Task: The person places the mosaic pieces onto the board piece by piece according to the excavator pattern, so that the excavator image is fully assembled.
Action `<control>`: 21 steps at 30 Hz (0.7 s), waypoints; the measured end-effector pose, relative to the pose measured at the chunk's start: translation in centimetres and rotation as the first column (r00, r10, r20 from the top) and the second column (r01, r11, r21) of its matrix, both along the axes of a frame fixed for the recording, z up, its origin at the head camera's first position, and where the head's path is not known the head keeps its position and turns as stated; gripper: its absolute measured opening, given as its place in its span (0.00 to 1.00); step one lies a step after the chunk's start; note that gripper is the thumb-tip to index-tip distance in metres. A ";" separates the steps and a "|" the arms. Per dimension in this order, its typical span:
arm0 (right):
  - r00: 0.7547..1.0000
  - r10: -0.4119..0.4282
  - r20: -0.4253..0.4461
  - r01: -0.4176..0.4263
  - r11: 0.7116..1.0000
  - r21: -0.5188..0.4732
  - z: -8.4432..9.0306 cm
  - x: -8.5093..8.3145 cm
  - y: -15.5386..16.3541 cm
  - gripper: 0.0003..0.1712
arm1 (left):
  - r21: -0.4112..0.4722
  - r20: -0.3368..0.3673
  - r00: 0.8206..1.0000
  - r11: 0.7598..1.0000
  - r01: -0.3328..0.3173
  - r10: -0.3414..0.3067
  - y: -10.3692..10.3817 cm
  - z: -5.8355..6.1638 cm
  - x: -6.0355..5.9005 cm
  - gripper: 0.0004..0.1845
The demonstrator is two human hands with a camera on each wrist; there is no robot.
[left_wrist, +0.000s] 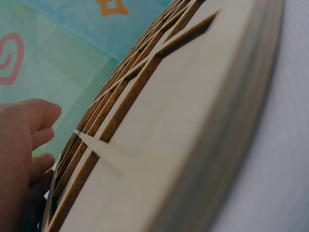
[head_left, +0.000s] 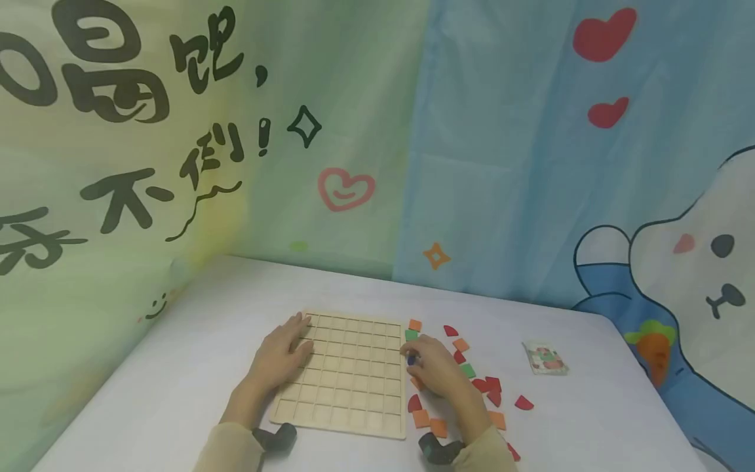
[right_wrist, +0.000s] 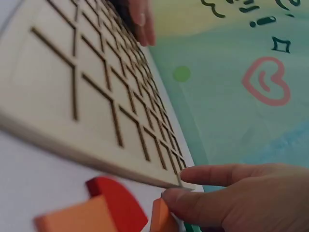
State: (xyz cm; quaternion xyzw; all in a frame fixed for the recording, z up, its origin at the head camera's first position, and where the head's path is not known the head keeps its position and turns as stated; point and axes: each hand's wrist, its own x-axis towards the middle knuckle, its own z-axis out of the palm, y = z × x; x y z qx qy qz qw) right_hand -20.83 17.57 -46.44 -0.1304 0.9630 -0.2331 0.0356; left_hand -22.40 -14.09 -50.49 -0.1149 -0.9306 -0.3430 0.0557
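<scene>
Lower centre of the head view: our wooden grid board [head_left: 348,373] lies flat on the white table [head_left: 177,367], every cell we can see unfilled. So nothing is placed yet; all the filling is left, by our reading.

Left hand [head_left: 283,351] rests flat on the board's left edge, fingers straight and relaxed, holding nothing.

Right of the board, the right hand [head_left: 433,370] sits at the board's right rim, thumb and fingers curled, pinching what looks like a small blue piece [head_left: 411,360]; too small to be sure.

Further right, loose tiles [head_left: 472,383] in orange, red and green are scattered. Well apart, a pattern card [head_left: 545,358].
</scene>
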 end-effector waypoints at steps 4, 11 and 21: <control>0.998 -0.041 0.056 0.043 0.999 -0.030 0.1 -0.6 -0.6 0.16 | 0.008 -0.016 1.000 1.000 -0.011 0.011 -0.3 0.4 0.1 0.28; 0.983 -0.127 0.132 0.134 0.990 -0.047 0.2 -1.0 -1.1 0.16 | 0.012 -0.017 1.000 1.000 -0.019 0.019 -0.2 0.4 0.0 0.27; 0.986 -0.148 0.080 0.154 0.985 -0.073 -0.9 -0.4 -0.2 0.08 | 0.008 -0.005 0.999 0.999 -0.049 0.049 0.1 0.2 0.4 0.26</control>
